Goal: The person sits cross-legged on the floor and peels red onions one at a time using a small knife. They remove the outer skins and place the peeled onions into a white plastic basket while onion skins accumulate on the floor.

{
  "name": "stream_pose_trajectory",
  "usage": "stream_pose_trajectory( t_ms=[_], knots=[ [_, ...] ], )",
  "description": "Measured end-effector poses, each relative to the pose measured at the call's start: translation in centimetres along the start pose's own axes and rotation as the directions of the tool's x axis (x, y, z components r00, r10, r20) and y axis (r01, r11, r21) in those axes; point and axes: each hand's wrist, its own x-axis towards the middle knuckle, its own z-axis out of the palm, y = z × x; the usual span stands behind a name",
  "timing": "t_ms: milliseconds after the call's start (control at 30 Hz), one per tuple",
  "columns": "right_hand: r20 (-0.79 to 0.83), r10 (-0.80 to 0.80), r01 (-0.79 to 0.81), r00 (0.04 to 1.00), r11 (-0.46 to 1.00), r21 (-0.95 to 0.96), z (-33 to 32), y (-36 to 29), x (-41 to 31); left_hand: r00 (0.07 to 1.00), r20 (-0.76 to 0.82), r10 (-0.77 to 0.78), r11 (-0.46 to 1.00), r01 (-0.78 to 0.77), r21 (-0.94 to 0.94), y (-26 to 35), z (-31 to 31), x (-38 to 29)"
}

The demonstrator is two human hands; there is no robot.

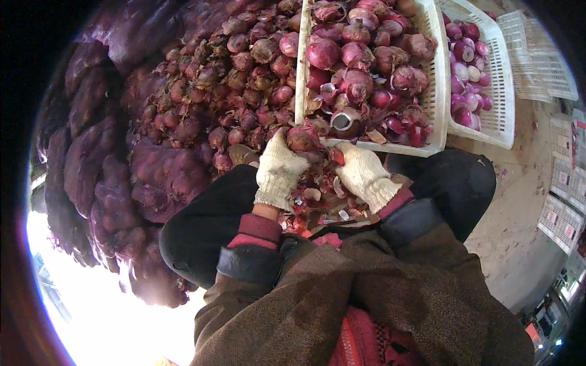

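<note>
My left hand (282, 164), in a white knitted glove, grips a red onion (303, 138) with dry, dirty skin. Close on its right is my right hand (362, 170), gloved alike, with its fingers curled round a small red tool handle (338, 156); any blade is hidden. Both hands are between my bent knees, at the near rim of a white plastic crate (403, 148). Unpeeled red onions (357, 84) and loose skins fill much of that crate. Below my hands lie onion peelings (313, 194).
A large heap of unpeeled onions (238, 82) spreads to the left, beside stacked purple mesh sacks (98, 169). Another white crate (499, 91) on the right holds peeled onions (469, 75). More white crates (535, 59) stand farther right on the concrete floor (517, 183).
</note>
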Motion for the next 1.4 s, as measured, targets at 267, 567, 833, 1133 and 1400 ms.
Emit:
stream_pose_trajectory(
  t_ms=[267,567,833,1133,1400],
  knots=[
    [0.138,0.048,-0.036,0.989,0.995,-0.092,-1.8,0.7,-0.9,1.0,0.012,0.028,0.999,-0.029,0.02,1.1,-0.1,-0.3],
    [0.136,0.081,-0.059,0.987,0.986,-0.158,-1.2,-0.1,0.5,0.997,-0.032,0.076,0.994,-0.078,-0.076,0.3,0.4,-0.2],
    [0.063,0.011,-0.002,0.998,0.988,-0.154,-0.3,-0.1,1.8,0.998,-0.024,0.053,0.996,-0.051,0.067,1.4,0.3,-0.4],
    [0.054,0.107,-0.095,0.993,0.979,-0.181,0.7,0.6,1.8,1.0,0.011,-0.009,1.0,0.009,0.0,1.7,0.0,-0.9],
    [0.093,0.062,-0.049,0.994,0.99,-0.132,2.1,3.0,1.5,0.999,0.006,0.046,0.963,-0.042,-0.267,0.0,0.3,-1.8]
  ],
)
